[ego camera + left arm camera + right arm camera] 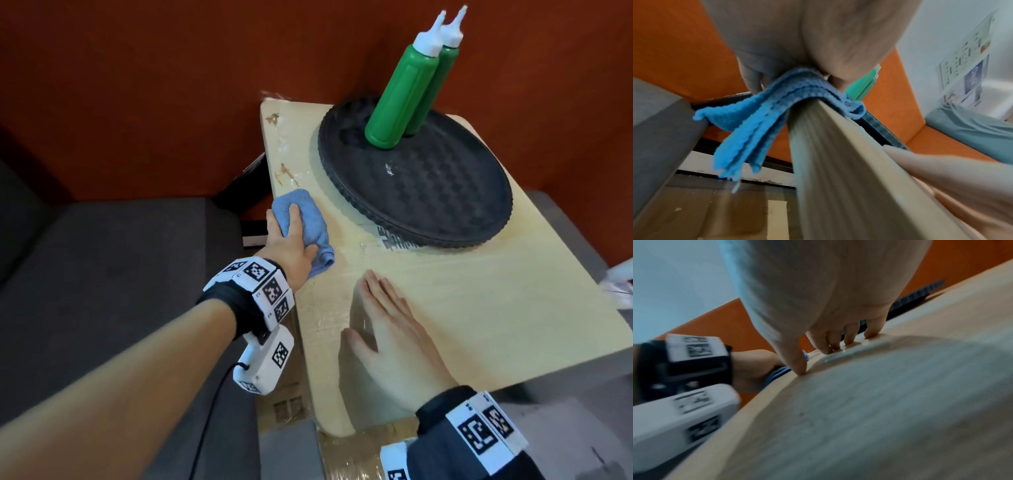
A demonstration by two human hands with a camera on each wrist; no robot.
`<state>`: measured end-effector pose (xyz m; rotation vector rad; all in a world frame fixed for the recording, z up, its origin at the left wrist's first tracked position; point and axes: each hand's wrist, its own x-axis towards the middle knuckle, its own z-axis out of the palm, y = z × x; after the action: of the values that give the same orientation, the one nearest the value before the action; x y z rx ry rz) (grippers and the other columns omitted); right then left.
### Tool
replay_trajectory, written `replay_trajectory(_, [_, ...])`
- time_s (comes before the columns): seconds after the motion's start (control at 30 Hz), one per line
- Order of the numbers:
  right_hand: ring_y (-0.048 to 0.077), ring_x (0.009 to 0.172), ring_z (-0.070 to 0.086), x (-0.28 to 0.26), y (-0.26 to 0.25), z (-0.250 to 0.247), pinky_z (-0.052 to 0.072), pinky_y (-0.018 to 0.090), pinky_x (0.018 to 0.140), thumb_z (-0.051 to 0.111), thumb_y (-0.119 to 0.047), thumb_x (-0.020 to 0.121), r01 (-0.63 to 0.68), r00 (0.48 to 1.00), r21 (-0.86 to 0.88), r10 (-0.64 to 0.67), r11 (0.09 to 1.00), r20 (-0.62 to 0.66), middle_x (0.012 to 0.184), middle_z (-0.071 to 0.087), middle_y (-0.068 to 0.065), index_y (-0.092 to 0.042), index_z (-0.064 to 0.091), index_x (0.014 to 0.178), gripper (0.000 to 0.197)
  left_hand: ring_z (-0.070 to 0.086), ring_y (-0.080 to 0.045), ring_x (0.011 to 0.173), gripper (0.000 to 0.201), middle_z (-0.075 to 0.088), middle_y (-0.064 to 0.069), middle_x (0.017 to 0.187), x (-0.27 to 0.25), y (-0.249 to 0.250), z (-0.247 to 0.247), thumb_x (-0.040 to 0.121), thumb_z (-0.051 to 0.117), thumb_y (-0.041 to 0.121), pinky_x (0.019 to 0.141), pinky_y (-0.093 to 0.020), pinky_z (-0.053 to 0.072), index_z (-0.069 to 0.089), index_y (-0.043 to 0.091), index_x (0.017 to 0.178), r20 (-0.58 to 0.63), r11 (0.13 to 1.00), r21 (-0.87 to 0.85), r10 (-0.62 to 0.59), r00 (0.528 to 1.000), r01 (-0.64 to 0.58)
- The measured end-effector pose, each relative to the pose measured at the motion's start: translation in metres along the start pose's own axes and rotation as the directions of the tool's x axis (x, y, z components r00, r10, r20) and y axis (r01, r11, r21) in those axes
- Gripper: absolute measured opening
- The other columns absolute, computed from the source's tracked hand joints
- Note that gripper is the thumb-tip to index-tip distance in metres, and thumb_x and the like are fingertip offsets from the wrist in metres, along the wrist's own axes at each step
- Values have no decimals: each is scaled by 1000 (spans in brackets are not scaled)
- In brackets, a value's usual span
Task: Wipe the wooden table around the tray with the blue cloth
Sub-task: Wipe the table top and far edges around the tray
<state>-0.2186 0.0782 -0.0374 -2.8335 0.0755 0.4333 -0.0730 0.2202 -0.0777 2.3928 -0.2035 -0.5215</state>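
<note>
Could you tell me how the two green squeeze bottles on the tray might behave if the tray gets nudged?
The green bottles are tall and narrow-based, so probably tippy. They stand near the black tray's far rim, so they might topple off.

Left hand [291, 243] grips the blue cloth [310, 222] at the table [479, 301] edge, left of the tray [428, 192]; right hand [390, 329] lies flat nearer.

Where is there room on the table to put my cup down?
Best spot: the bare light wooden table between the round black tray and the near edge, right of the flat right hand. The left edge is crowded: the left hand presses the blue cloth there, beside smudges. Two green squeeze bottles stand on the tray's back.
</note>
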Motion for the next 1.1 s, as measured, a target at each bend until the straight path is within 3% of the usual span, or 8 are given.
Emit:
replay_trajectory(0.23, [7,141,-26,1,0,1,-8,32,119,35,-49,98,-13,999,13,12,1000,46,154,-27,-12,-26,-14,151,75,18,-36,143,70,-14,-16,157,45,-4,-22,99,41,33,111,-37,28,-4,19,152,-68,999,-37,26,997,-29])
replay_trajectory(0.37, [6,140,-29,2,0,-1,-10,32,119,36,-46,99,-12,997,50,8,999,82,153,-29,-12,-27,-15,150,75,14,-37,144,69,-19,-17,157,38,-4,-23,100,39,29,110,-35,27,-6,22,152,-28,994,-92,56,998,-59])
replay_trajectory(0.5, [2,140,-29,4,1,-2,-9,31,119,39,-46,98,-10,995,84,1,996,97,153,-27,-14,-28,-12,150,75,30,-35,138,73,-30,-13,153,11,-10,-17,99,40,33,101,-31,38,-13,26,150,69,992,-97,88,994,-81])
replay_trajectory(0.57, [1,140,-27,5,0,-4,-7,31,120,40,-45,97,-22,993,89,12,996,114,154,-27,-15,-29,-11,151,76,27,-36,140,73,-32,-10,154,0,-13,-12,99,38,35,102,-33,39,-15,28,149,112,995,-56,93,989,-88])
replay_trajectory(0.77, [-2,141,-23,5,-1,-10,-6,29,120,45,-45,96,-42,992,111,29,993,120,153,-23,-19,-31,-7,151,77,8,-41,145,65,-19,-14,157,50,5,-35,101,34,31,115,-50,19,-6,22,152,-5,998,59,22,1000,-22])
replay_trajectory(0.87, [-2,141,-22,5,2,-7,-5,29,120,47,-44,96,-24,994,119,12,993,105,154,-21,-19,-31,-5,151,77,10,-39,145,64,-21,-10,157,15,-12,-23,101,31,27,115,-49,23,-8,24,151,13,988,61,143,990,-143])
replay_trajectory(1.0, [-2,141,-22,4,1,-4,-8,27,118,46,-43,96,-20,995,116,8,993,99,155,-22,-17,-29,-5,152,77,30,-39,137,74,-34,-14,151,-88,-19,17,99,32,28,99,-37,42,-26,27,146,143,970,119,196,970,-213])
replay_trajectory(1.1, [-1,141,-22,3,2,-3,-7,29,119,44,-44,97,-13,994,99,3,995,105,155,-23,-16,-29,-6,152,76,26,-42,137,63,-24,-17,155,-69,-15,23,99,24,34,101,-41,39,-11,24,151,31,976,145,159,987,-162])
